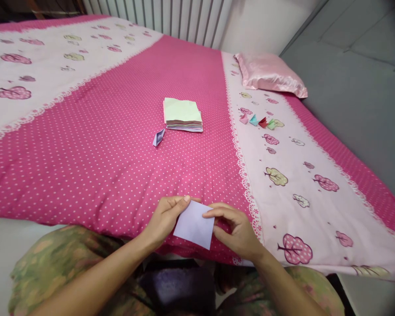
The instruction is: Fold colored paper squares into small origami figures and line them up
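A square of pale lavender paper (195, 224) is held up near the bed's front edge, just above my lap. My left hand (166, 216) pinches its upper left corner, thumb on top. At the upper right, my right hand (237, 228) has its index finger over the paper's face and its thumb at the right edge. Beyond them, on the pink dotted cloth, lies a small lavender folded paper boat (158, 138). Behind the boat is a stack of coloured paper squares (183, 114), pale green on top.
Several small folded paper boats (262, 122) in pink, blue, red and green stand in a row on the bedspread's white band (283, 149). A pink satin pillow (270, 74) rests at the back right, beside a grey wall (358, 83). White slats (164, 19) rise behind the bed.
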### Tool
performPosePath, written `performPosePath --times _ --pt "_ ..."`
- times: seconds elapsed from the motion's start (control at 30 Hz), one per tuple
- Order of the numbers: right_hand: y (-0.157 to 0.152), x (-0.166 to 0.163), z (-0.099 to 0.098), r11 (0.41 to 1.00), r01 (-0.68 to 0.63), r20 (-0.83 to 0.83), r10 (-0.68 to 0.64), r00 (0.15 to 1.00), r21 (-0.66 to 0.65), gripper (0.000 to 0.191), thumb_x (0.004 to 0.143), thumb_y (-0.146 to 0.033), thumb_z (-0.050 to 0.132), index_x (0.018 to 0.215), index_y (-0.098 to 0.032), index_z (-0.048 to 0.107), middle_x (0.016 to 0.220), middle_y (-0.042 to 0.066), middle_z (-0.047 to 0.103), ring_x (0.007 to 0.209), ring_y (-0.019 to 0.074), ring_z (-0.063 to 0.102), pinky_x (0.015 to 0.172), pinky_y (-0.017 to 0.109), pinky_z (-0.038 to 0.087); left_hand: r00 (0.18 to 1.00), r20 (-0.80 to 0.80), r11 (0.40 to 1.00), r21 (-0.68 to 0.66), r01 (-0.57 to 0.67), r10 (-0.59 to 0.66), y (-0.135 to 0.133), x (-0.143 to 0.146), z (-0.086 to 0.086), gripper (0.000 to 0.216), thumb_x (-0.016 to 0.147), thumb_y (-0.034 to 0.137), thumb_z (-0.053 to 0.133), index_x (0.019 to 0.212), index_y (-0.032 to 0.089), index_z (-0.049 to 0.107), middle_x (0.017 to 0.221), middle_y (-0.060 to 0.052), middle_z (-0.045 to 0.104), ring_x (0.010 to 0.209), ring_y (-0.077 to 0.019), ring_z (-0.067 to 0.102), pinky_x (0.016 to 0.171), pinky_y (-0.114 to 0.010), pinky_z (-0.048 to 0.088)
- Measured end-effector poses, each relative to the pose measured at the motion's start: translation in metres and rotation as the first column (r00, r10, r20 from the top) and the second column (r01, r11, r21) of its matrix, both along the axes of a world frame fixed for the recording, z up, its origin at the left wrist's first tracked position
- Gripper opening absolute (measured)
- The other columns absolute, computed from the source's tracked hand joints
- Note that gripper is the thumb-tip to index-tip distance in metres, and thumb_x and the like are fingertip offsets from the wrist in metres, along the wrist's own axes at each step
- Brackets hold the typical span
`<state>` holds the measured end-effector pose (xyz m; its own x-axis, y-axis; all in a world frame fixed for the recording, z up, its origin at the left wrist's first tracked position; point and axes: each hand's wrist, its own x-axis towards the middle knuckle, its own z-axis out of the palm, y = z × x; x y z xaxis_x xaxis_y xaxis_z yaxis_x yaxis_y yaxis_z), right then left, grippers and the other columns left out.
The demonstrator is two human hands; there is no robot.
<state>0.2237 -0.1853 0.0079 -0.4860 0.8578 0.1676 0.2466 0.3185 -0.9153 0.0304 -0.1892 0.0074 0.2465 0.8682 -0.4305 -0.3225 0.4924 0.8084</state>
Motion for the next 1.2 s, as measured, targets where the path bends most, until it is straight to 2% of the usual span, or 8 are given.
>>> performPosePath --times 0.13,0.23,0.37,0.5,0.73,0.87,1.0,1.2 --pt "0.001 -0.002 -0.002 0.996 0.044 -0.034 -0.046 0.998 -0.075 0.019 0.078 -0.017 0.06 0.093 -0.023 0.07 0.098 0.006 0.064 0.09 0.0176 0.061 0.079 0.029 0.048 0.998 -0.035 0.999 0.019 0.05 -0.05 0.0 -0.001 0.002 0.041 0.077 0.047 0.058 0.089 0.011 0.071 0.057 -0.004 0.064 0.048 -0.0117 0.054 0.048 -0.02 0.039" --pt "0.001 -0.004 -0.002 0.97 0.132 -0.094 -0.154 0.984 -0.204 0.011 0.08 -0.025 0.061 0.082 -0.021 0.072 0.088 0.005 0.068 0.082 0.0176 0.063 0.073 0.028 0.049 0.997 -0.047 0.991 0.12 0.064 -0.059 0.0 -0.004 0.001 0.042 0.082 0.048 0.052 0.095 0.013 0.071 0.073 -0.007 0.07 0.062 -0.0155 0.06 0.061 -0.025 0.045" --pt "0.0 -0.007 -0.003 0.855 0.164 -0.196 -0.292 0.936 -0.493 0.016 0.079 -0.033 0.063 0.077 -0.018 0.069 0.072 0.002 0.069 0.067 0.016 0.064 0.063 0.026 0.05 0.995 0.019 0.947 0.308 0.086 -0.097 -0.001 -0.005 0.0 0.041 0.081 0.048 0.054 0.102 0.016 0.068 0.093 -0.009 0.07 0.08 -0.0202 0.063 0.075 -0.029 0.046" --pt "-0.001 -0.01 -0.002 0.787 0.052 -0.245 -0.253 0.936 -0.614 0.016 0.077 -0.032 0.065 0.084 -0.018 0.068 0.072 0.001 0.069 0.065 0.0136 0.064 0.062 0.024 0.05 0.995 0.019 0.965 0.248 0.09 -0.098 0.0 0.001 0.004 0.036 0.068 0.037 0.072 0.096 0.014 0.069 0.086 -0.007 0.072 0.074 -0.0188 0.065 0.072 -0.027 0.048" --pt "-0.003 -0.01 -0.003 0.779 -0.003 -0.303 -0.24 0.922 -0.627 0.025 0.076 -0.028 0.067 0.098 -0.019 0.06 0.072 0.0 0.066 0.063 0.0122 0.062 0.062 0.024 0.049 0.998 0.044 0.995 0.093 0.03 -0.034 0.002 0.007 0.006 0.022 0.067 0.028 0.072 0.082 0.012 0.07 0.071 -0.005 0.071 0.062 -0.0131 0.063 0.061 -0.022 0.048" --pt "-0.003 -0.01 -0.007 0.789 0.082 -0.268 -0.302 0.915 -0.609 0.031 0.076 -0.029 0.066 0.104 -0.021 0.056 0.065 -0.004 0.06 0.055 0.0091 0.057 0.053 0.02 0.045 0.999 -0.041 0.994 0.104 0.033 -0.029 0.004 0.005 0.004 0.02 0.068 0.03 0.07 0.067 0.01 0.067 0.054 -0.001 0.064 0.045 -0.0079 0.054 0.048 -0.018 0.042" --pt "-0.005 -0.01 -0.01 0.851 0.223 -0.205 -0.354 0.912 -0.476 0.023 0.076 -0.027 0.065 0.099 -0.022 0.062 0.058 -0.006 0.055 0.048 0.0061 0.05 0.045 0.016 0.039 0.996 -0.08 0.994 0.099 0.052 -0.044 0.005 0.003 0.003 0.022 0.07 0.032 0.066 0.065 0.011 0.066 0.05 -0.001 0.062 0.042 -0.0077 0.052 0.044 -0.018 0.041" --pt "-0.006 -0.009 -0.006 0.912 0.233 -0.121 -0.288 0.95 -0.338 0.018 0.078 -0.025 0.061 0.093 -0.024 0.07 0.084 0.004 0.071 0.069 0.0154 0.063 0.059 0.025 0.051 0.999 0.002 0.998 0.057 0.036 -0.036 0.006 0.003 0.003 0.021 0.072 0.031 0.063 0.063 0.012 0.064 0.052 0.0 0.061 0.044 -0.0081 0.052 0.046 -0.018 0.041"
